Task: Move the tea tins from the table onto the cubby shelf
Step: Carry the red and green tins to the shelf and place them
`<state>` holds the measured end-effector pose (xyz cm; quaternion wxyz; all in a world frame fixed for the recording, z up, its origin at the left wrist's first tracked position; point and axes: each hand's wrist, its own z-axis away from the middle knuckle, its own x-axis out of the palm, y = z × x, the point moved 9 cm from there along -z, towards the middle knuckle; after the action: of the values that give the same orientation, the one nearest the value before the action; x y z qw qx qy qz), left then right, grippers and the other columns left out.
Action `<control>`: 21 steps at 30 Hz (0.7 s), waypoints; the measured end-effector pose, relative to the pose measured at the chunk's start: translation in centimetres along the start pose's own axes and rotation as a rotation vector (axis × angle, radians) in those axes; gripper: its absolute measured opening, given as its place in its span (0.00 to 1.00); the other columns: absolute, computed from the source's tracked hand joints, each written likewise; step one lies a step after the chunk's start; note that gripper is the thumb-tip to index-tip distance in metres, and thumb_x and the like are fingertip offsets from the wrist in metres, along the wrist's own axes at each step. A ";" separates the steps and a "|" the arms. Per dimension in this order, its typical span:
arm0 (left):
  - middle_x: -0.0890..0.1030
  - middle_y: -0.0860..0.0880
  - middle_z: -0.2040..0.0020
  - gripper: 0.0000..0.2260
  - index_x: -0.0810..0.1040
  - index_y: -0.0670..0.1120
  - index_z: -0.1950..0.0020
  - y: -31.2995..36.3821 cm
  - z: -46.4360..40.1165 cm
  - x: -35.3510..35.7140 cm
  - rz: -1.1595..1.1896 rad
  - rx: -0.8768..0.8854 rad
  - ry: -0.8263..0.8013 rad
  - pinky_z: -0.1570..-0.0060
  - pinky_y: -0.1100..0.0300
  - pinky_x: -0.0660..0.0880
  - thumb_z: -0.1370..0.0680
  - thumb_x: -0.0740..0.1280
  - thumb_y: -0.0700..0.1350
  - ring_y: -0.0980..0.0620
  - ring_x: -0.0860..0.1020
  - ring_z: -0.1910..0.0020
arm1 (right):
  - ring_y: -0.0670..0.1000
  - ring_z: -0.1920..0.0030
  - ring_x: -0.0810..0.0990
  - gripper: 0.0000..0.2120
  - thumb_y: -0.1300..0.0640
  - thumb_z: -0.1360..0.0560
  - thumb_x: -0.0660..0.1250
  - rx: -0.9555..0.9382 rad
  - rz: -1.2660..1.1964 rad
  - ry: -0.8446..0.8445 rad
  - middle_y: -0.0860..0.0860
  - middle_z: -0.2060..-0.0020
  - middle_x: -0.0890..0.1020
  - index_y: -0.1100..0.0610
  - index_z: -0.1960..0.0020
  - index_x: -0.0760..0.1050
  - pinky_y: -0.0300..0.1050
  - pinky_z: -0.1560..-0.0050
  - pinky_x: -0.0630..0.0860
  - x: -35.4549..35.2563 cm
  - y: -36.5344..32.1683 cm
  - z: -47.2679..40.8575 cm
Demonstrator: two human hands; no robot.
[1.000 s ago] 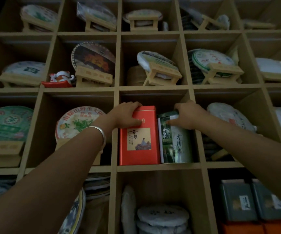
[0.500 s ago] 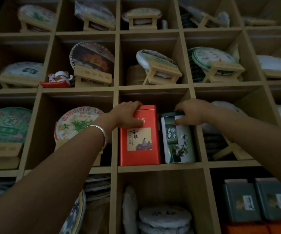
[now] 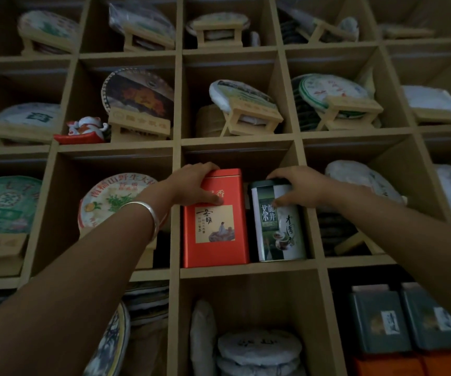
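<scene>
my left hand (image 3: 194, 185) grips the top of the red tin (image 3: 215, 221), my right hand (image 3: 297, 187) grips the green tin (image 3: 278, 226). both stand upright, side by side in one cubby (image 3: 242, 268), labels outward so they read easily.
</scene>
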<state>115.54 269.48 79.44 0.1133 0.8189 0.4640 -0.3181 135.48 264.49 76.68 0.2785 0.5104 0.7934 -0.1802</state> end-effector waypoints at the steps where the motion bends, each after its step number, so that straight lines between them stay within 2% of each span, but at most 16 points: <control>1: 0.71 0.49 0.34 0.36 0.61 0.56 0.29 0.0 0.0 0.0 -0.001 -0.003 -0.002 0.45 0.53 0.66 0.33 0.73 0.60 0.48 0.68 0.36 | 0.52 0.41 0.77 0.28 0.56 0.32 0.75 0.004 -0.028 0.004 0.53 0.40 0.78 0.53 0.34 0.71 0.51 0.42 0.77 0.0 0.2 0.1; 5: 0.70 0.49 0.34 0.36 0.61 0.56 0.29 0.0 0.0 0.0 -0.003 -0.017 -0.010 0.45 0.52 0.67 0.32 0.73 0.59 0.47 0.67 0.36 | 0.52 0.40 0.76 0.29 0.55 0.31 0.75 -0.016 -0.041 0.018 0.53 0.38 0.77 0.53 0.32 0.70 0.51 0.40 0.76 0.1 0.2 0.3; 10: 0.69 0.47 0.33 0.37 0.61 0.55 0.29 0.3 0.1 -0.1 0.025 -0.050 -0.053 0.39 0.46 0.70 0.33 0.75 0.57 0.46 0.69 0.35 | 0.52 0.40 0.76 0.29 0.56 0.32 0.76 -0.013 -0.047 0.021 0.53 0.39 0.77 0.53 0.33 0.71 0.50 0.41 0.76 0.2 0.4 -0.1; 15: 0.69 0.46 0.32 0.37 0.61 0.53 0.28 1.5 -0.1 0.0 -0.011 -0.034 -0.030 0.39 0.47 0.70 0.32 0.75 0.56 0.45 0.69 0.34 | 0.51 0.42 0.77 0.29 0.56 0.33 0.76 -0.005 -0.102 0.021 0.52 0.40 0.77 0.52 0.33 0.71 0.45 0.46 0.76 0.4 1.0 -0.2; 21: 0.71 0.46 0.34 0.35 0.64 0.51 0.30 2.1 -0.3 -0.1 0.008 -0.009 -0.001 0.41 0.50 0.69 0.32 0.75 0.54 0.45 0.70 0.36 | 0.51 0.43 0.77 0.29 0.56 0.33 0.76 -0.002 -0.083 0.034 0.52 0.41 0.78 0.52 0.34 0.71 0.45 0.48 0.76 0.4 1.0 -0.3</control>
<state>117.32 268.38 79.51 0.1184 0.8202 0.4620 -0.3159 136.23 265.36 76.62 0.2575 0.4798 0.8188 -0.1821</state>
